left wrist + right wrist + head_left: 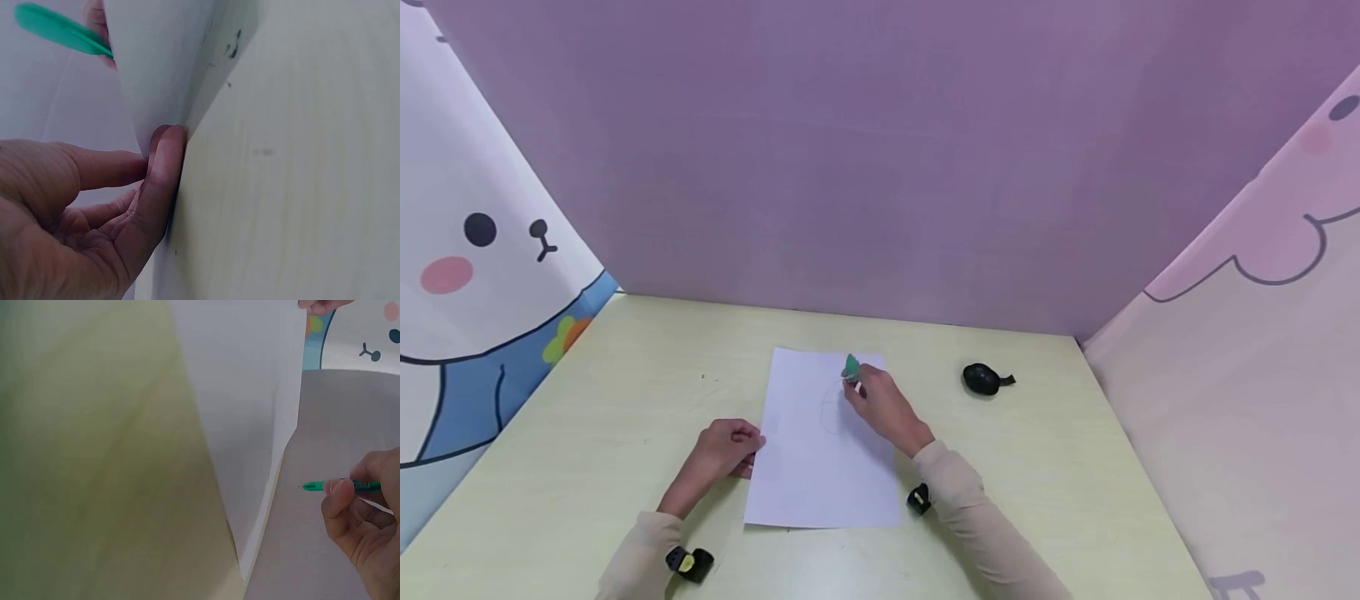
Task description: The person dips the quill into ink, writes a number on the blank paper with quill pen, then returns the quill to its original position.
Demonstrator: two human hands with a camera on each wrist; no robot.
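A white sheet of paper [816, 483] lies on the table, with faint thin lines drawn in its upper half. My left hand [724, 448] pinches the sheet's left edge; in the left wrist view the thumb is above the paper and the fingers [164, 162] are under it. Over the upper right of the sheet, my right hand [886, 407] holds a green pen [365, 485] between thumb and fingers. A green leaf-shaped top [56, 28] forms one end of the pen. Its pointed tip shows apart from the paper in the right wrist view.
To the right of the sheet a rounded black object [982, 379] with a short tail lies on the pale wooden table [1037, 500]. A purple panel [865, 167] rises behind the table, and printed cartoon panels stand at both sides. Small dark marks spot the tabletop.
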